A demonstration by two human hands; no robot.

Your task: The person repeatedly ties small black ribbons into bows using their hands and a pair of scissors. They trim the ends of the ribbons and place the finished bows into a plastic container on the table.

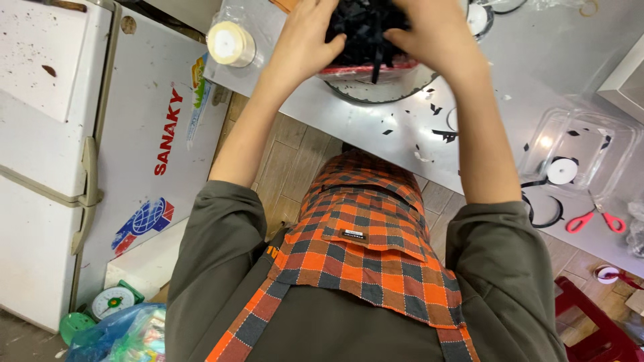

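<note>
Both hands pressed on a black ribbon bundle (pixel 365 30) at 12 o'clock on the grey bench (pixel 376 127). The left hand (pixel 310 37) and right hand (pixel 436 33) clasped its sides. Black scraps (pixel 443 134) lay cut nearby; the shaping seemed unfinished.

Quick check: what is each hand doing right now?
Left hand: fingers curled onto the bundle of black ribbon, gripping its left side.
Right hand: closed on the same bundle, on its right side.
</note>
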